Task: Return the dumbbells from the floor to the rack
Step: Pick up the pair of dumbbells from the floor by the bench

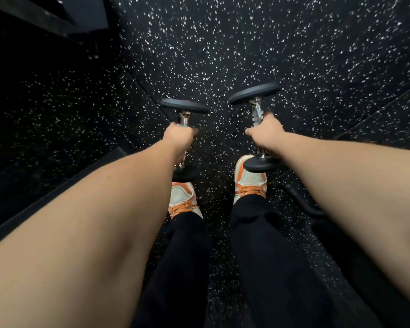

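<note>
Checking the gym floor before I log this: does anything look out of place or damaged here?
Nothing stands out. The left hand grips one dumbbell and the right hand the other dumbbell, both by the chrome handle and intact. The speckled floor shows no spill or damage. A dark curved bar lies by the right shoe; too dim to identify.

The left hand covers the middle of the left dumbbell handle; the forearm hides part of the near plate. The right hand covers the middle of the right dumbbell handle, and the near plate hides the toe of the right shoe. Both arms are cut off by the lower picture edges. The dark structure at the upper left corner is too dim to identify. Floor speckles smear toward the edges.
</note>
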{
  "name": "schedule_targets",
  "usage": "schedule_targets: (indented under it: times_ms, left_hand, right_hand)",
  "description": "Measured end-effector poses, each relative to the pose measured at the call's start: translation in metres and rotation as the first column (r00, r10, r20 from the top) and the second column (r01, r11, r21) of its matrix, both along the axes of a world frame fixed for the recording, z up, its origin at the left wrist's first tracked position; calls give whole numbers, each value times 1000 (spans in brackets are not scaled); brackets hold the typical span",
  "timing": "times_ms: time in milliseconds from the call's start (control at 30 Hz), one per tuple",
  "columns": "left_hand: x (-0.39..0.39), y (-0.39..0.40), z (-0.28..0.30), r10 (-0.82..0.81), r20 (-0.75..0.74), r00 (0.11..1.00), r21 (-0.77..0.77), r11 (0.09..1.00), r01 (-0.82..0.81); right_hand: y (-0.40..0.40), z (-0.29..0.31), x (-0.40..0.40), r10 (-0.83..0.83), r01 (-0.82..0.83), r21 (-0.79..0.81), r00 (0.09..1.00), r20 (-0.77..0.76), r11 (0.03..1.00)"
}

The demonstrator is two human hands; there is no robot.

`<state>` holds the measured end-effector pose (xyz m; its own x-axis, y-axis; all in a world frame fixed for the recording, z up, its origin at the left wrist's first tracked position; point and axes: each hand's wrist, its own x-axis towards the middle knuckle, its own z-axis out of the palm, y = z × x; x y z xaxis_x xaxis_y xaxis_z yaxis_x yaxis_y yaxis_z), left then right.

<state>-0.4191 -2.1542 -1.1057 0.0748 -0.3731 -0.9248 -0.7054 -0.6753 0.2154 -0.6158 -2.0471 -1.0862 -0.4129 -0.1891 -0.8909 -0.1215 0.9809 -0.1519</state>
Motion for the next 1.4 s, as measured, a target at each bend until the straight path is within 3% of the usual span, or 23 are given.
schedule_targets:
  times_ms: [233, 367, 533, 833, 1100, 1400]
  left_hand:
    - [0, 2, 142, 32, 14, 999, -48, 998, -31]
    - [-6, 10, 234, 2, -26, 1000, -60, 998, -3]
    - [-7, 22, 346, -303, 41, 952, -206, 930, 305]
    - [29, 47, 510, -472, -94, 877, -367, 835, 410]
    - [43, 77, 590, -650, -195, 735, -409, 735, 541]
    - [12, 161, 658, -868, -306, 391, -433, 492, 755]
  right_hand:
    - [20, 129, 11, -96, 99, -80, 995, 40, 992]
    - [27, 222, 18, -151, 143, -152, 988, -38, 978]
    - [42, 338, 24, -208, 184, -250, 975, -74, 951]
    - [106, 496, 55, -350, 281, -374, 928, -129, 884]
    - [178, 585, 130, -576, 480, -433, 808, -120, 763]
    - [293, 655, 194, -872, 762, -500, 488, 25, 412]
